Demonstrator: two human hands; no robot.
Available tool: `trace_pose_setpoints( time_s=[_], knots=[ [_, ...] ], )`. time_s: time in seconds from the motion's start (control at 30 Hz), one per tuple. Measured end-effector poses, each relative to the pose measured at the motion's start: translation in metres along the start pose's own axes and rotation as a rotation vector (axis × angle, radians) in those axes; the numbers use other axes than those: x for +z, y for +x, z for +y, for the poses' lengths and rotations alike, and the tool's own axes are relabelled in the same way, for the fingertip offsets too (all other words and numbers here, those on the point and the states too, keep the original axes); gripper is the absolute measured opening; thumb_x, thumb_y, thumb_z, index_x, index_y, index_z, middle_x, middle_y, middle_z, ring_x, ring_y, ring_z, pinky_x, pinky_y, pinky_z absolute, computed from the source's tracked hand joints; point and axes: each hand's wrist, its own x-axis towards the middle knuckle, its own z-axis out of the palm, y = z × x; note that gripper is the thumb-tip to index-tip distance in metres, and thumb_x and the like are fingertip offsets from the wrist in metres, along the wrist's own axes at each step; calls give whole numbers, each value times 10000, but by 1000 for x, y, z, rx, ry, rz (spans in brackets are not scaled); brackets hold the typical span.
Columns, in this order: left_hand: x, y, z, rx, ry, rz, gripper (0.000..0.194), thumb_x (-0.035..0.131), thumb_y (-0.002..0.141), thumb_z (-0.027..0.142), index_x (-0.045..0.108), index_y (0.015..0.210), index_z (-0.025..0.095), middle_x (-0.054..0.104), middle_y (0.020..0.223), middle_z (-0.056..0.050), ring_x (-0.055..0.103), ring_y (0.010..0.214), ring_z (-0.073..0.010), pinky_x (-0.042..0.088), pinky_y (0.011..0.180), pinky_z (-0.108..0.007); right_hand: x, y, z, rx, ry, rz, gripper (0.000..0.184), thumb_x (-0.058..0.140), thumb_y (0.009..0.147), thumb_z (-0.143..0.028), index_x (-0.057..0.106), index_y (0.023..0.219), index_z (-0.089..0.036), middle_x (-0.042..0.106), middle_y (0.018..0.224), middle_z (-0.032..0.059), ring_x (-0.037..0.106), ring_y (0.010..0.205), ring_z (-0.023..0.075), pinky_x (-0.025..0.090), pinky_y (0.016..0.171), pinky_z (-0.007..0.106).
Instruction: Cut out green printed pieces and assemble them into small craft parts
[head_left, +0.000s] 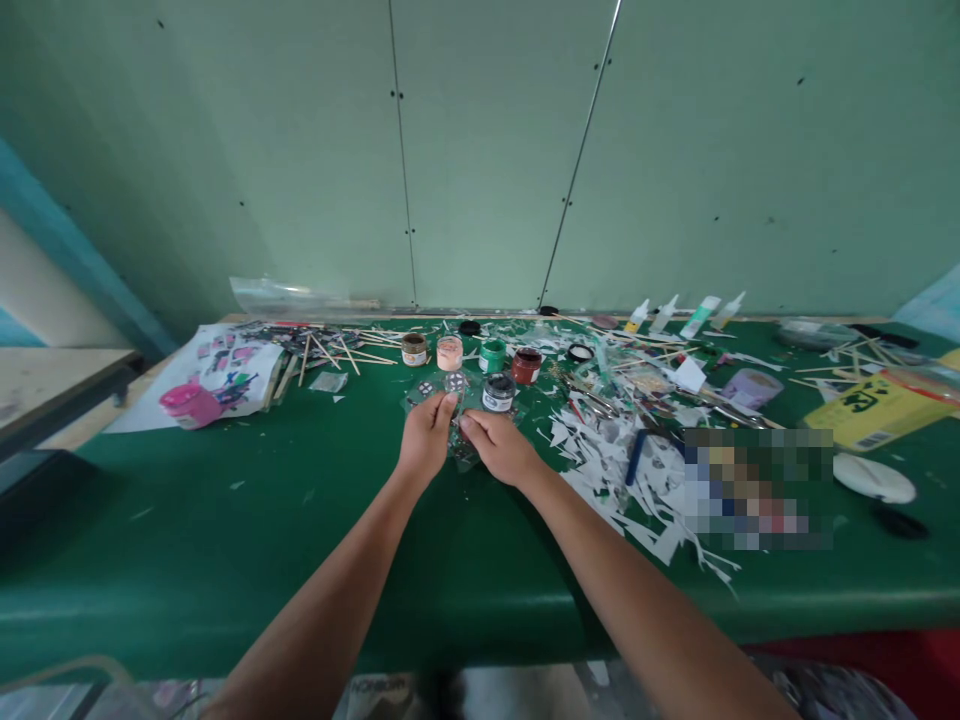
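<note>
My left hand (427, 432) is closed, thumb on top, gripping the left side of a clear plastic piece with dark round patterns (454, 382). My right hand (499, 445) pinches the same piece from the right, its fingers curled under and mostly hidden. The two thumbs nearly meet. Just behind the right hand stands a jar of black paint (499, 393). Farther back are small jars of brown (414, 350), peach (450, 353), green (492, 355) and dark red paint (527, 366). What exactly the plastic piece is cannot be made out.
White paper scraps (600, 470) and tools clutter the right side of the green tabletop (300, 560). Glue bottles (701, 316) stand at the back, and a yellow container (874, 410) lies far right. Leftward are a pink object (191, 403), a printed sheet (142, 400) and wooden sticks (349, 355).
</note>
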Motion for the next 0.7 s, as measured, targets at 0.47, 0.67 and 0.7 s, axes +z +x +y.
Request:
trace_pose_setpoints(
  time_s=[0.47,0.67,0.7],
  knots=[
    [-4,7,-15,-117,-172,128,432,463,865,503,389,555,210,339,464,60,298,397,-82,236,408,-235,-8,-3,2,4,-40,77,309,325,941,-369,367,665,-235,394,553,-36,401,514,129,254,538,274],
    [-2,3,-7,-70,-162,49,442,539,831,490,443,517,195,391,440,50,354,412,-82,274,429,-230,-3,-1,5,-24,55,159,338,302,959,-429,402,699,-237,411,575,-35,416,539,138,307,553,277],
    [-2,2,-6,-58,-156,40,444,545,826,489,441,512,193,392,439,50,357,417,-82,279,434,-229,-2,0,6,-28,58,164,341,304,959,-436,399,698,-238,421,583,-32,424,548,140,313,555,277]
  ],
)
